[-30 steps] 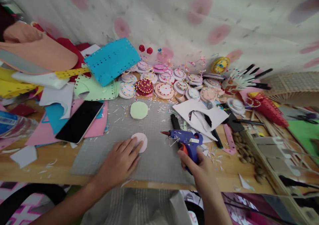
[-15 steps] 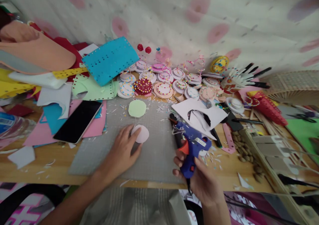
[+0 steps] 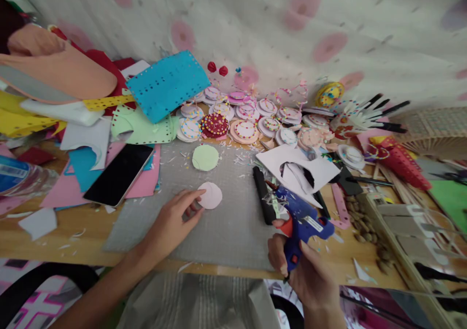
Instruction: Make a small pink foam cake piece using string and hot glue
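Observation:
My left hand (image 3: 180, 217) is over the grey cutting mat (image 3: 146, 234), thumb apart from the fingers, fingertips at the left edge of a pale pink paper disc (image 3: 211, 196). The disc lies flat on the mat; whether a fingertip presses on it I cannot tell. Just beyond it rests a light green paper disc (image 3: 205, 158). In my right hand (image 3: 312, 280) is a blue hot glue gun (image 3: 299, 224), gripped by its handle with a finger at the orange trigger (image 3: 286, 226). Its nozzle points up and left, above a black bar-shaped object (image 3: 263, 198).
Behind the mat stand rows of decorated paper discs (image 3: 245, 130). A phone (image 3: 118, 174), coloured sheets and a bottle (image 3: 22, 176) occupy the left. To the right are a cut white sheet (image 3: 270, 161), a cup of pens (image 3: 346, 124) and a power strip (image 3: 396, 232).
My left fingers have drawn back from the top of the pink disc to its left edge. The glue gun has moved right and slightly down. The camera view has shifted a little.

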The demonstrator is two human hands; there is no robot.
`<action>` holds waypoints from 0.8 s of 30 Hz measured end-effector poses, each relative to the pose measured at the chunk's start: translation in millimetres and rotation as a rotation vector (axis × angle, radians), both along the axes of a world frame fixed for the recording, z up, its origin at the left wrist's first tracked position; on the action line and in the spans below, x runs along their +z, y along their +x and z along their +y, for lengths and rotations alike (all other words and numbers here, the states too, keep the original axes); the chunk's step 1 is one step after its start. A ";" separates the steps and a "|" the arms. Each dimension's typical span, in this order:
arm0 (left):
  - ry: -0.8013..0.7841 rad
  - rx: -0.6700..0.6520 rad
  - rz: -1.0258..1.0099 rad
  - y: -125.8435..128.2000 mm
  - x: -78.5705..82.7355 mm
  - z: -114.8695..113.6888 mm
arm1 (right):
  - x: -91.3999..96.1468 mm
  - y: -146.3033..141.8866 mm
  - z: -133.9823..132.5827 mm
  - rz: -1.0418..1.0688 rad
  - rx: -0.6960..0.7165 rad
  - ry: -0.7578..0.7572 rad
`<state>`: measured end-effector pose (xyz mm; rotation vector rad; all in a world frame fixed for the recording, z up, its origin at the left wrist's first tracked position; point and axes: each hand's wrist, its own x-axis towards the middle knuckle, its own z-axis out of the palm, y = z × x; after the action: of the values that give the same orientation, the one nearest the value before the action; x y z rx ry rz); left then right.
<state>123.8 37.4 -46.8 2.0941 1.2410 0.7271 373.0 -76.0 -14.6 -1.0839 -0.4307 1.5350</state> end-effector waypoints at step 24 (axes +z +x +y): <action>0.271 -0.267 0.577 14.3 10.5 29.7 | -6.3 -1.5 -3.5 -0.159 0.007 -0.017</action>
<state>138.2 67.1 -36.2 2.7503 1.1487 0.1735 371.5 -79.5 -20.9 -1.2238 -0.5313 1.4658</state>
